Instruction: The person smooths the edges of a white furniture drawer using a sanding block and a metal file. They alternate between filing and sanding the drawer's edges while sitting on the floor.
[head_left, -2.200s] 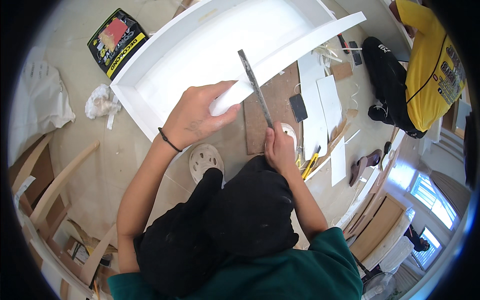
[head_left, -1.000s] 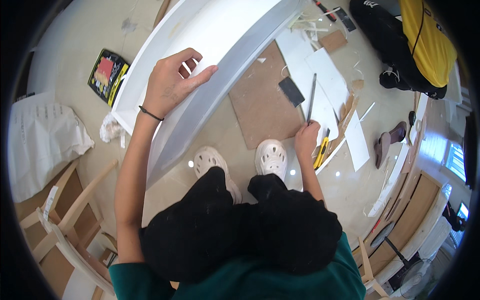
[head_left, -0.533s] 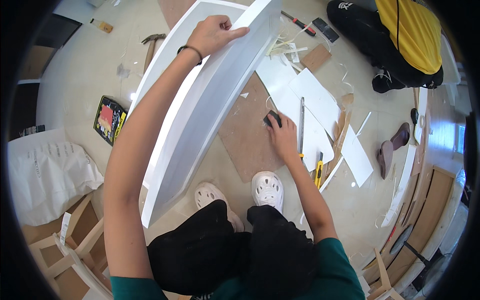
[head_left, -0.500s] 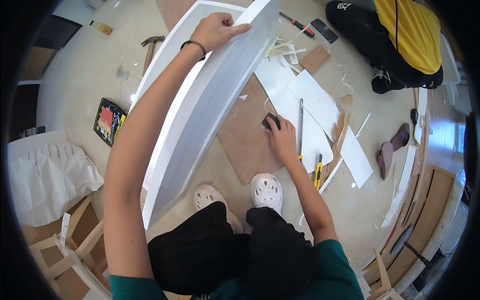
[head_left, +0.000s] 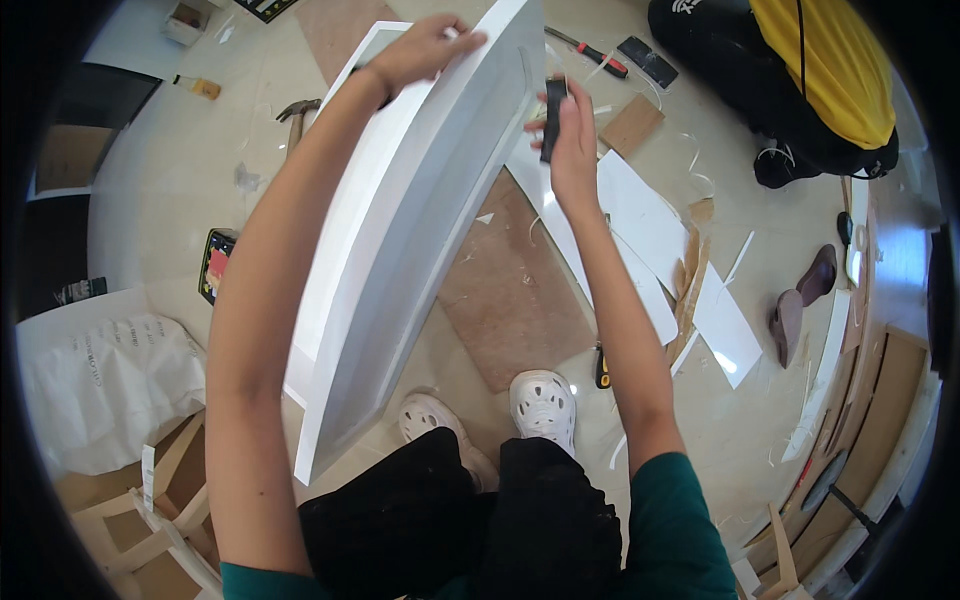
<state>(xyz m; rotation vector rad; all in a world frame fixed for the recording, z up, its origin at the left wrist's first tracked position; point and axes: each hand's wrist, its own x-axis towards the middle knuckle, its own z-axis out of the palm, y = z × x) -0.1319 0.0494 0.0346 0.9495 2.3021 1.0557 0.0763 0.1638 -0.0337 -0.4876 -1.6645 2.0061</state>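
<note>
A white drawer-like panel piece (head_left: 400, 250) stands tilted in front of me, its long edge running from lower left to upper right. My left hand (head_left: 425, 50) grips its upper edge near the far end, fingers over the inner side and thumb along the edge. Held in my right hand (head_left: 570, 140) is a small black block (head_left: 553, 120), raised beside the panel's far right face. Slight motion blur softens that hand, and the block's working side cannot be made out. Below the panel lies a brown board (head_left: 510, 290).
White offcut sheets (head_left: 640, 225) and a yellow-black utility knife (head_left: 602, 368) lie on the right. A hammer (head_left: 297, 115) is at the left, a red-handled tool (head_left: 600, 58) at the far side. A person in yellow (head_left: 830, 70) crouches at upper right. My white clogs (head_left: 543, 405) stand near the board.
My right hand has lifted the black block off the brown board and carried it away from me, up beside the panel. My left hand and the panel's far end have shifted slightly left.
</note>
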